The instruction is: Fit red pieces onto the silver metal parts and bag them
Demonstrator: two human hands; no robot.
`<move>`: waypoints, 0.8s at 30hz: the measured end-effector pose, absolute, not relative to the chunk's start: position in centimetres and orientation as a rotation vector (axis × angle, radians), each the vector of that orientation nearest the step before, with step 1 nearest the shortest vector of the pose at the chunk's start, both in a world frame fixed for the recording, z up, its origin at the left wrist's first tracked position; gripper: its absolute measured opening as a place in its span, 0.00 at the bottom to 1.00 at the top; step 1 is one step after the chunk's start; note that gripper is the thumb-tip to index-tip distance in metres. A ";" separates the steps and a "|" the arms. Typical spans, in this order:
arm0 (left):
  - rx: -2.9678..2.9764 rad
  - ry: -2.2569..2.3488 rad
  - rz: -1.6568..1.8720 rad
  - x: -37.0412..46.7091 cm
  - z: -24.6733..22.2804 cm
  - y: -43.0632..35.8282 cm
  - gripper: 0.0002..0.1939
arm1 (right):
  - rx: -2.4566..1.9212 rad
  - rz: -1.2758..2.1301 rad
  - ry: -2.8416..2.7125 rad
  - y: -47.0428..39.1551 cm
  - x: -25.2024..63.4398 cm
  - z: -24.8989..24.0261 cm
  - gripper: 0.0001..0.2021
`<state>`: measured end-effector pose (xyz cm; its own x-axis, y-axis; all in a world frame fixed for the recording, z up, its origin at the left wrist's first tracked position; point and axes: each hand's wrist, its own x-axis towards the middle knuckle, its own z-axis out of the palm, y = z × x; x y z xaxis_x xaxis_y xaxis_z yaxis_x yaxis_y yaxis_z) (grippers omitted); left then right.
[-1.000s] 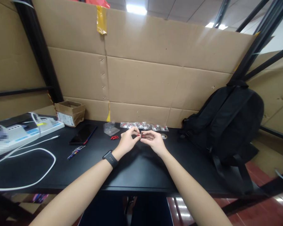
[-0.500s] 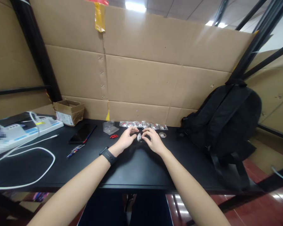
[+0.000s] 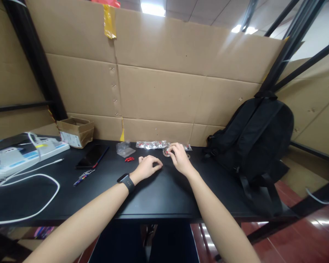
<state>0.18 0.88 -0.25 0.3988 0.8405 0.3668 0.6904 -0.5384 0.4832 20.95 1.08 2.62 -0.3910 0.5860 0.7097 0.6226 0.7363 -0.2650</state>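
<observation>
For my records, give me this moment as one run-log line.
Right hand: holding round disc near clear packets | Left hand: curled, apart from disc | Red item: beside plastic case

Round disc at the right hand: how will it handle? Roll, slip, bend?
The round disc has a circular rim, so it may roll if stood on edge. It looks thin, so probably light; its material is unclear. Laid flat on the smooth black table, it would likely slide when pushed.
</observation>
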 end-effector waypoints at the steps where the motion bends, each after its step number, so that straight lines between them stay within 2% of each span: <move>1: 2.382 1.366 0.896 0.4 -0.3 0.9 0.10 | -0.916 -0.069 -2.079 1.2 21.2 2.7 0.05; 5: 2.260 1.564 1.079 0.7 0.1 0.9 0.14 | -0.939 -0.081 -2.104 1.5 21.5 2.3 0.05; 9: 2.215 1.502 1.141 0.5 0.5 0.7 0.09 | -0.947 -0.029 -2.139 1.8 21.3 1.6 0.05; 12: 2.291 1.389 1.097 0.7 0.5 0.4 0.11 | -0.944 0.000 -2.168 1.7 20.9 1.4 0.04; 24: 2.572 1.411 0.760 0.7 -0.3 0.7 0.15 | -1.051 -0.028 -2.180 3.7 20.7 -0.3 0.04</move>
<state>0.71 0.68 -0.35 0.4422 0.8156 0.3730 0.7602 -0.5616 0.3268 20.66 3.69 -0.26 -0.4210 0.6775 0.6031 0.6925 0.6695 -0.2687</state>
